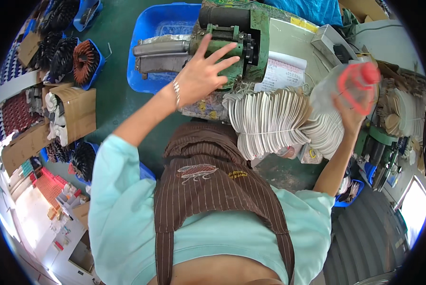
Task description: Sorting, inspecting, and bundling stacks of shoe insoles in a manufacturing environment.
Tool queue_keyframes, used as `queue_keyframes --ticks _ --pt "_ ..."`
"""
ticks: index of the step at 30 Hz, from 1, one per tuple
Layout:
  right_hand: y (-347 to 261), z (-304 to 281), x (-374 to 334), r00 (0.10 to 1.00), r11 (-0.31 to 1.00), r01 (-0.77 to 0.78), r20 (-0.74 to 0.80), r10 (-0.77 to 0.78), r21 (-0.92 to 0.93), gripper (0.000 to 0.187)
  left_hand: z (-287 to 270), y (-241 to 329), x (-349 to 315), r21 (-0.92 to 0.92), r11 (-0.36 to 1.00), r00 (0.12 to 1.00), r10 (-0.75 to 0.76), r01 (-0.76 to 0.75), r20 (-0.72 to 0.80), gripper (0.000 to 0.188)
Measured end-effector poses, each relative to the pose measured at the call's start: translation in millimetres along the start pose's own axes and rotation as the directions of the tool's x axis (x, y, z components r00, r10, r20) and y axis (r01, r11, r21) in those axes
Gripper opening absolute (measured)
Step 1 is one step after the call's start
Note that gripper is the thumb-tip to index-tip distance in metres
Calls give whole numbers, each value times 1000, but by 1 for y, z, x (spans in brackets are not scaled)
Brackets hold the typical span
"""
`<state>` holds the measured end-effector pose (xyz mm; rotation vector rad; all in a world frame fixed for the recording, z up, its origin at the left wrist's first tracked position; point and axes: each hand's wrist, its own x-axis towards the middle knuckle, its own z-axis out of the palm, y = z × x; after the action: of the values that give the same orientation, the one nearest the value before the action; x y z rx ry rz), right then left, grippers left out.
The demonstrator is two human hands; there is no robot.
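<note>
My left hand [202,78] lies with spread fingers over the green machine [258,28], by its metal rollers. Whether the fingertips press on it I cannot tell. Raised at the right, my right hand [351,114] is closed around a clear plastic bottle [324,90] with a red cap and a red loop. The bottle is tilted and smeared by motion, and it partly hides the fingers. Between my hands stands a tied stack of white, insole-like pieces [265,121], with a second stack [324,133] beside it, below the bottle.
Behind the machine sits a blue plastic tub [148,28]. A written paper sheet [284,71] lies on the bench beyond the stacks. At the left are a cardboard box [82,116] and blue baskets [98,66] of dark and brown pieces. Another green machine [381,137] stands at the right.
</note>
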<state>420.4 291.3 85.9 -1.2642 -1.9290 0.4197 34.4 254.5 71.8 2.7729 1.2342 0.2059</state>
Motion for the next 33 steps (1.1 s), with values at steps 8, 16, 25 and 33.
queue_keyframes --ticks 8,16,25,33 --pt "-122 51 -84 828 930 -277 432 359 -241 67 19 -28 34 243 924 956 290 -293 52 5" --pt "-158 109 -69 806 812 -92 436 401 -577 63 19 -20 40 372 927 999 35 -41 23 16" --pt "-175 136 -44 752 620 197 523 401 -759 46 29 -23 39 259 966 996 5 17 -85 16" --pt "-194 152 -23 669 469 349 566 482 -811 34 28 -23 41 259 965 999 -36 42 -29 19"
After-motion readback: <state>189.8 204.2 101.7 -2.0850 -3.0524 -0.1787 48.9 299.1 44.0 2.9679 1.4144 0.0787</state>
